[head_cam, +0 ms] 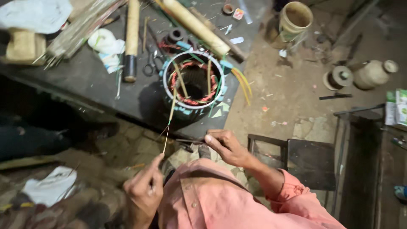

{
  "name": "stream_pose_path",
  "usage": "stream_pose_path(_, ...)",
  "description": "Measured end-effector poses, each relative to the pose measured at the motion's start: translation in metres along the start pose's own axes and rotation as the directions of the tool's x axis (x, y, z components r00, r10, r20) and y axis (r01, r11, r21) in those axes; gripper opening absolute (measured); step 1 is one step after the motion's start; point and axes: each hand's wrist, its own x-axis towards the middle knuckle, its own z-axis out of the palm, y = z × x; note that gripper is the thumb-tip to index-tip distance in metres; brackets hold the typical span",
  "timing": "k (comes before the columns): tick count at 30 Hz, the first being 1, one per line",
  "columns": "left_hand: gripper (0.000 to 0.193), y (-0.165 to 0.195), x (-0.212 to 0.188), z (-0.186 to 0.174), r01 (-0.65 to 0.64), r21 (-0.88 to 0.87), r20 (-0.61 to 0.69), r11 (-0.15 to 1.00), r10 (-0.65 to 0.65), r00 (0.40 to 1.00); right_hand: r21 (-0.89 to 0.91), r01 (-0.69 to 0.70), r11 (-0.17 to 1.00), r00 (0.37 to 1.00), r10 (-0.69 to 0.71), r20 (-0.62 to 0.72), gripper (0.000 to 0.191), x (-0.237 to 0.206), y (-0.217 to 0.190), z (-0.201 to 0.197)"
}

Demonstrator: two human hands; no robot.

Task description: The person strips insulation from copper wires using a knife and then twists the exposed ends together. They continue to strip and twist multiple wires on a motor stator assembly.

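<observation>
Lots of clutter around me. Scissors point(151, 62) lie on the dark surface point(85, 80) just left of the round housing, next to a wooden handle with a black tip point(132, 38). A crumpled white rag point(105, 44) sits beside that, and a bundle of thin sticks point(78, 29) runs toward the corner. On the dusty floor point(288, 89) there's a tan plastic bucket point(296, 19), a clay-coloured jug on its side point(374, 73) and a small round spool point(339, 77). A dark metal stool point(311, 163) stands to my right.
</observation>
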Motion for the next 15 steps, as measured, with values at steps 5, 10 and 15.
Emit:
stream_pose_path(5, 0.046, 0.016, 0.014, -0.002, -0.479, 0.358, 0.359, 0.802, 0.356, 0.863, -0.341, 0.234, 0.91, 0.97, -0.243, 0.017, 0.015, 0.014, -0.015, -0.014)
stream_pose_path(10, 0.045, 0.018, 0.014, 0.007, -0.554, 0.439, 0.515, 0.708, 0.307, 0.801, -0.416, 0.38, 0.826, 0.924, -0.321, 0.208, 0.028, 0.014, -0.016, 0.026)
stream_pose_path(15, 0.044, 0.012, 0.007, 0.008, -0.485, 0.443, 0.459, 0.754, 0.274, 0.845, -0.53, 0.269, 0.804, 0.96, -0.269, 0.079, 0.018, 0.013, -0.022, 0.035)
